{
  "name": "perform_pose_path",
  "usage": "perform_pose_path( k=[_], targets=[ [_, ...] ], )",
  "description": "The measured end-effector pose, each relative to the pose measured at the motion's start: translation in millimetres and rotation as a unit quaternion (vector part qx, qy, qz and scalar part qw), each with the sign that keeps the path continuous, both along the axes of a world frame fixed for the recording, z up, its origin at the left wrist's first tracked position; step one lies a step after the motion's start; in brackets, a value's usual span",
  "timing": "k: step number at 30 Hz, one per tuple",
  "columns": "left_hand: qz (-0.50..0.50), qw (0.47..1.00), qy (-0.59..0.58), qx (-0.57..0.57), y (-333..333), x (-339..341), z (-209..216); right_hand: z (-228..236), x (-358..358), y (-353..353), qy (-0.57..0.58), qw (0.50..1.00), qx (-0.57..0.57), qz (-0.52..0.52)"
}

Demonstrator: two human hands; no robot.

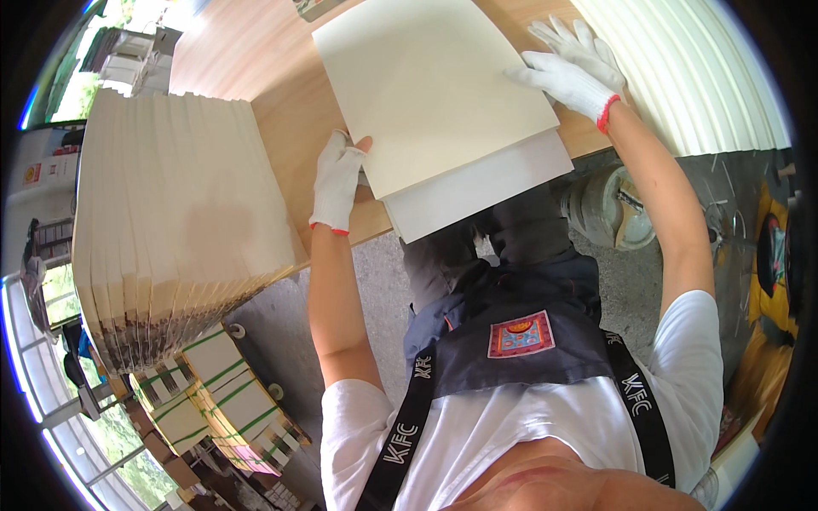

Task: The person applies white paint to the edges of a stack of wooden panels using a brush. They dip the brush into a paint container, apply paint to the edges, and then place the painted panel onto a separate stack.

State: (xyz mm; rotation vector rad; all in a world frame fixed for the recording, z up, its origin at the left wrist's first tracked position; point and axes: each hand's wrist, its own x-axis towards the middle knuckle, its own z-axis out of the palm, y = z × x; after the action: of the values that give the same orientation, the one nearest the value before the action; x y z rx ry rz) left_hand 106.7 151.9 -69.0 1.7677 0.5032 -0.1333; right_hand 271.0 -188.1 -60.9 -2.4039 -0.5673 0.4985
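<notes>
A large cream sheet or board (434,94) lies at an angle on the wooden table in front of me. Beneath it, a white sheet (486,187) juts out past its near edge and over the table edge. White knit gloves with red cuffs cover both hands. My left hand (336,180) pinches the left edge of the cream board near its near corner, with a bare thumb tip showing on top. Against the right edge, my right hand (573,78) is open, its thumb side touching the board and its other fingers spread over the table.
A tall stack of cream folded sheets or boards (170,196) rises on the left of the table (226,51). Pale layered sheets (682,77) fill the right side. Below are a round whitish container (618,209) and green-strapped stacks (226,387) on the floor.
</notes>
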Motion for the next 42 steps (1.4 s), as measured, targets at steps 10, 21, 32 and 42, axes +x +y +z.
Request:
perform_pose_path(
  k=[10,21,32,42],
  targets=[
    [-0.017,0.843,-0.190,0.503,-48,-87,-23,-7,-76,-37,-0.248,0.965,-0.084,-0.019],
    [-0.034,0.842,-0.192,0.502,-55,-91,-20,-24,-103,-33,-0.252,0.960,-0.121,-0.018],
    [-0.047,0.827,-0.197,0.525,-54,-89,-17,-22,-100,-31,-0.274,0.954,-0.125,-0.003],
    [-0.058,0.825,-0.202,0.525,-55,-89,-15,-22,-100,-33,-0.270,0.956,-0.113,-0.007]
  ],
)
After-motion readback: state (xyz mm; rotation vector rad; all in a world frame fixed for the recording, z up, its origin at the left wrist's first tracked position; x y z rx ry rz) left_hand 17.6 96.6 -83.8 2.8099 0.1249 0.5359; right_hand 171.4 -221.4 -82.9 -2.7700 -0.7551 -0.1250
